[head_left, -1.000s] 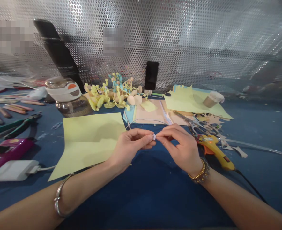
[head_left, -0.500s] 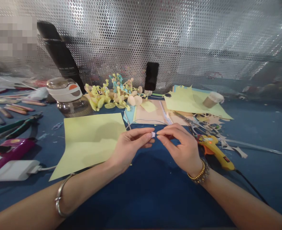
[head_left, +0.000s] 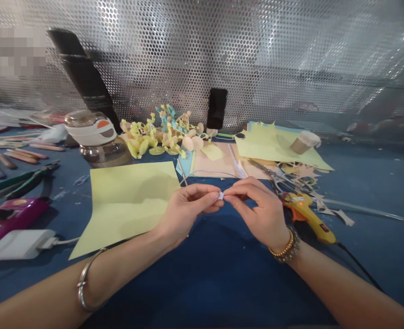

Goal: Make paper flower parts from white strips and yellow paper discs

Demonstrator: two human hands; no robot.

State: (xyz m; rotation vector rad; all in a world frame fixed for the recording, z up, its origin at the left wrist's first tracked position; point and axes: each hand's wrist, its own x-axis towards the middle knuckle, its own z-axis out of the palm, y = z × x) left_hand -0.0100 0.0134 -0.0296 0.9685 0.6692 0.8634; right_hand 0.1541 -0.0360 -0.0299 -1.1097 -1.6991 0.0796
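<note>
- Paper scrap (head_left: 220,195) between fingers (head_left: 238,186) of both hands
- Paper sheet (head_left: 130,205) on bench (head_left: 215,274), left of hands
- Glue gun (head_left: 306,217) to right, before scissors (head_left: 284,182)

One paper piece (head_left: 220,195), one hot glue gun (head_left: 306,214) (yellow), one pair of scissors (head_left: 284,183).

Both bare forearms (head_left: 85,278) come from the lower corners of the view and reach toward the middle. The left hand (head_left: 188,208) and the right hand (head_left: 257,208) are raised a little, with the palms turned down and toward each other. Thumb and first finger of each hand are pinched closed, and the fingertips (head_left: 213,193) of both hands are very near in the center. The other fingers curl softly.
</note>
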